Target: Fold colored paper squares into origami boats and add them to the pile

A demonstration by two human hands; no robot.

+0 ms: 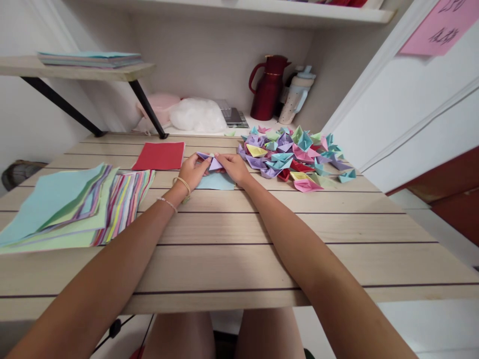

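Both hands meet over the middle of the table, holding a small folded piece of purple paper (214,163). My left hand (192,172) pinches its left side, with thumb and fingers closed on it. My right hand (232,167) grips the right side the same way. Part of the fold is hidden behind the fingers. Beneath the hands lies a light blue paper sheet (217,181). Right of my right hand spreads a heap of folded paper boats (282,160) in purple, blue, pink, yellow, red and green.
A red paper sheet (160,155) lies left of my hands. Stacked coloured paper (56,199) covers the table's left side. A raised wooden shelf (97,74) carries more paper. Behind stand a dark red jug (267,92), a pale tumbler (295,97) and a white fluffy item (198,114).
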